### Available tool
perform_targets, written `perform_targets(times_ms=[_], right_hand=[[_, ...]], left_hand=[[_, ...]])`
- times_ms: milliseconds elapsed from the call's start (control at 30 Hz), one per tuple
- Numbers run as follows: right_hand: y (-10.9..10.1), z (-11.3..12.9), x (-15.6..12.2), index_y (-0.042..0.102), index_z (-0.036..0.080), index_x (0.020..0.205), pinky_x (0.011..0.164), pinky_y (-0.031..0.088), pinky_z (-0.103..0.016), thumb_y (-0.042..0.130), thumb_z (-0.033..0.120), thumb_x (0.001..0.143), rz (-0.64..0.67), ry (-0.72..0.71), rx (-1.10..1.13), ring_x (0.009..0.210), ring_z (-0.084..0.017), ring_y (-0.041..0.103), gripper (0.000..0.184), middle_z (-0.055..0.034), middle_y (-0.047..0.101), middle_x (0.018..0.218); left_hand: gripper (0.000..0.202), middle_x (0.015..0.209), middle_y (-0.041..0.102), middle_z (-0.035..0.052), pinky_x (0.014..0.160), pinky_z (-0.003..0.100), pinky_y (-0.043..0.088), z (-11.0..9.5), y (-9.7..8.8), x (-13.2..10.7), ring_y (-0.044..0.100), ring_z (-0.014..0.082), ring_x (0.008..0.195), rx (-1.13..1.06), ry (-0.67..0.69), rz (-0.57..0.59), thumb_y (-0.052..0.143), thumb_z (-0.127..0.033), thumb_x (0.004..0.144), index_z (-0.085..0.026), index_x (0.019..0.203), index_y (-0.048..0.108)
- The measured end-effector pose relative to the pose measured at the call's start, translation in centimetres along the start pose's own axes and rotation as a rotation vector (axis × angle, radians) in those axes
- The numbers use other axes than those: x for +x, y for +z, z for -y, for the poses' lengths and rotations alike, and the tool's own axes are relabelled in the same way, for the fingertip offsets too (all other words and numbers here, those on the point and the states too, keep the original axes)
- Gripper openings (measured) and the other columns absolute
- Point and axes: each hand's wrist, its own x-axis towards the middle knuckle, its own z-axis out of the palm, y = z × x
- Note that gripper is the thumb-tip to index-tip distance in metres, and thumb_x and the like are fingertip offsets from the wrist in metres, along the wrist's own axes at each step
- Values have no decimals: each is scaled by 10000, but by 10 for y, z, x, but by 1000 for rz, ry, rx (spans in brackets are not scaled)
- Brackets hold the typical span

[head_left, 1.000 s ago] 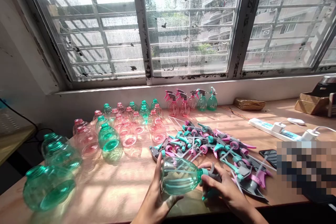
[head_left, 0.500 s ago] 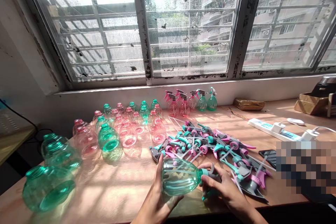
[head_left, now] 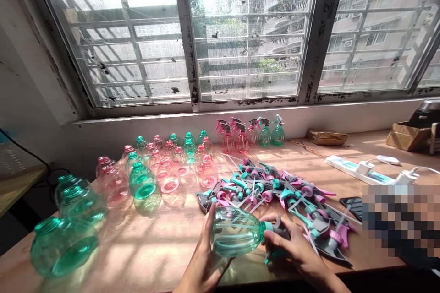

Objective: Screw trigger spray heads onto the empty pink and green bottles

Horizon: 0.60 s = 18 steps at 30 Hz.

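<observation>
A clear green bottle (head_left: 237, 233) lies sideways in the air over the table's front part, its neck to the right. My left hand (head_left: 208, 249) is closed around its base end. At the neck, my right hand (head_left: 290, 240) grips a grey and teal trigger spray head (head_left: 275, 229), which sits on the bottle's mouth. The spray head is partly hidden by my fingers. Just behind both hands spreads a heap of loose spray heads (head_left: 254, 185) in grey, teal and pink, with thin dip tubes sticking out.
Several open green and pink bottles (head_left: 142, 181) stand on the left. Assembled spray bottles (head_left: 241, 139) line the back wall under the window. To the right are a power strip (head_left: 357, 171), a phone (head_left: 351, 206), a brown packet (head_left: 326, 137) and a blurred-out area.
Almost nothing differs. Both hands keep their hold on the bottle and spray head; the left fingers beneath the bottle have shifted slightly.
</observation>
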Motion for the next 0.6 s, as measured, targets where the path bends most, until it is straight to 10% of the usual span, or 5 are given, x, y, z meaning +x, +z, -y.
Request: perform_targets(times_ms=[333, 500, 600], right_hand=[[0, 2, -1, 740, 197, 1016, 580, 605, -338, 951, 582, 710, 3, 14, 2, 592, -221, 733, 535, -5, 779, 663], [-2, -1, 1, 741, 199, 1014, 584, 609, -350, 942, 577, 727, -7, -23, -12, 593, -221, 732, 515, -2, 771, 677], [-3, -4, 1, 736, 201, 1031, 579, 617, -344, 934, 564, 748, 10, -16, -8, 579, -217, 734, 501, 7, 765, 668]], left_hand=[[1022, 1816, 128, 62, 1334, 590, 133, 0, 0, -1, 107, 387, 1661, 137, 20, -8, 749, -467, 953, -403, 1705, 59], [945, 1801, 188, 92, 1288, 577, 305, -5, 1, 0, 319, 379, 1609, 23, 3, 24, 631, -470, 1029, -408, 1699, -34], [1051, 1815, 134, 75, 1304, 564, 268, -7, 2, -1, 214, 381, 1642, -18, -14, 29, 733, -466, 968, -414, 1700, -20]])
